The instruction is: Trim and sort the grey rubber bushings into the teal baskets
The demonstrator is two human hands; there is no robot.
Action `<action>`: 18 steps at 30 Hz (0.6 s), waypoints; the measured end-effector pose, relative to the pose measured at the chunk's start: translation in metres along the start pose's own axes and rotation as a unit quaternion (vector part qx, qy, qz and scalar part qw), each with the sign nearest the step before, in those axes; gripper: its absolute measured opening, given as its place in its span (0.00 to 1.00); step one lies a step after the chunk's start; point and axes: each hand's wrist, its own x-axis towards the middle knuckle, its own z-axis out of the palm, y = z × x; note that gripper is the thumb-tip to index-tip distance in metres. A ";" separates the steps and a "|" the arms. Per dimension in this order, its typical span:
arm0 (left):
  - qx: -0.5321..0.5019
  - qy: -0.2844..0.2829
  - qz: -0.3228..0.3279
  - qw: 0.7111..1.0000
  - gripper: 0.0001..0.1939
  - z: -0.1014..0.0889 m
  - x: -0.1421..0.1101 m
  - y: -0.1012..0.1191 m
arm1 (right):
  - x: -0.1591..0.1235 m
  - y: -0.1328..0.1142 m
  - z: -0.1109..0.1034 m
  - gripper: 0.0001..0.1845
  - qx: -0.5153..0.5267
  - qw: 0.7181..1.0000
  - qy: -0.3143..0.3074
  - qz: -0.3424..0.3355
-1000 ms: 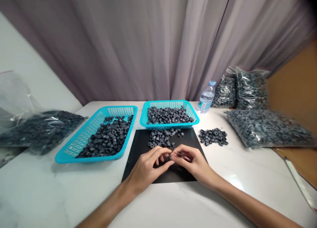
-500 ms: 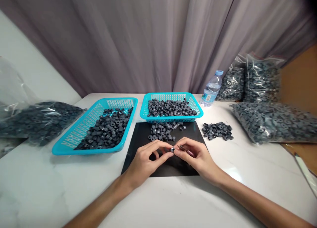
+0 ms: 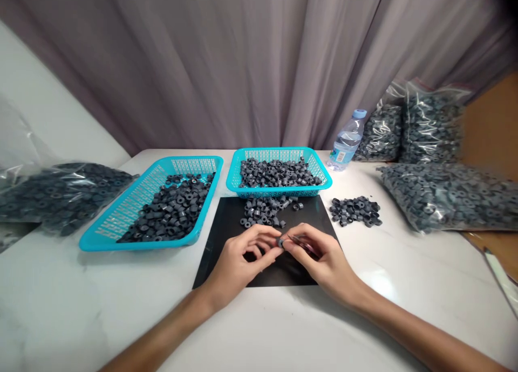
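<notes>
At the far left, a clear plastic bag point(image 3: 84, 191) full of dark grey ring pieces slumps on the white worktop point(image 3: 81, 307). Just beside it stands the left turquoise basket point(image 3: 141, 246), set at a slant, with many of the same pieces heaped inside. The left hand point(image 3: 237, 259) reaches over the black mat point(image 3: 216, 242), thumb and fingertips pinching a small ring point(image 3: 280, 243), the other fingers loosely curled. Beyond the hands, on the mat, lies a loose heap point(image 3: 263, 212), between them and the far turquoise basket point(image 3: 279, 191), which holds another load of pieces. The small ring is between the fingertips of the 2 hands, above the mat, partly covered by the fingers. The right hand point(image 3: 324, 253) closes on a slim tool point(image 3: 302, 245) and brings its thumb and fingertip against the ring; the tool's far end is hidden. To the right of the mat, a smaller pile point(image 3: 355, 211) sits on the worktop. Behind it a water bottle point(image 3: 347, 141) with a blue cap stands near 2 upright filled bags point(image 3: 431, 126). Farther right, a large filled bag point(image 3: 453, 197) lies on its side, and a pale strip point(image 3: 501, 277) rests near the edge.
</notes>
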 end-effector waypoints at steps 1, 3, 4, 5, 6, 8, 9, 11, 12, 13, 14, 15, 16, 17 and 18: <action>-0.046 -0.009 -0.032 0.998 0.12 0.001 0.001 0.001 | 0.000 0.000 0.000 0.09 0.001 1.000 0.006 -0.008; -0.119 -0.020 -0.078 0.990 0.12 0.004 0.003 0.004 | 0.001 0.000 0.000 0.08 0.004 0.999 0.024 -0.021; -0.141 -0.022 -0.089 0.986 0.12 0.004 0.004 0.005 | 0.001 0.000 0.000 0.07 0.003 0.999 0.034 -0.027; -0.154 -0.020 -0.095 0.983 0.13 0.005 0.004 0.007 | 0.001 0.000 0.000 0.07 0.002 0.999 0.044 -0.032; -0.162 -0.017 -0.098 0.982 0.13 0.005 0.005 0.008 | 0.002 0.001 0.000 0.06 -0.001 0.998 0.051 -0.036; -0.167 -0.011 -0.096 0.981 0.13 0.004 0.005 0.011 | 0.001 0.002 -0.001 0.07 -0.013 0.997 0.061 -0.038; -0.166 -0.011 -0.094 0.982 0.13 0.004 0.005 0.012 | 0.001 0.003 -0.001 0.07 -0.022 0.997 0.062 -0.035; -0.158 -0.014 -0.092 0.983 0.13 0.003 0.004 0.012 | -0.001 0.005 -0.002 0.07 -0.040 0.997 0.062 -0.026; -0.154 -0.015 -0.092 0.984 0.13 0.002 0.004 0.012 | -0.002 0.006 -0.003 0.07 -0.049 0.997 0.060 -0.024; -0.152 -0.014 -0.093 0.984 0.13 0.002 0.004 0.012 | -0.003 0.007 -0.003 0.06 -0.056 0.996 0.057 -0.026; -0.151 -0.012 -0.093 0.984 0.12 0.001 0.004 0.011 | -0.003 0.008 -0.003 0.05 -0.063 0.996 0.053 -0.032; -0.151 -0.009 -0.094 0.984 0.12 0.001 0.005 0.011 | -0.003 0.008 -0.004 0.05 -0.068 0.996 0.048 -0.041; -0.151 -0.006 -0.094 0.984 0.12 0.001 0.005 0.011 | -0.003 0.009 -0.004 0.04 -0.073 0.995 0.043 -0.051; -0.152 -0.005 -0.093 0.984 0.12 0.002 0.005 0.011 | -0.003 0.009 -0.004 0.03 -0.078 0.994 0.039 -0.062; -0.152 -0.008 -0.092 0.984 0.12 0.002 0.006 0.011 | -0.002 0.008 -0.004 0.03 -0.083 0.993 0.035 -0.071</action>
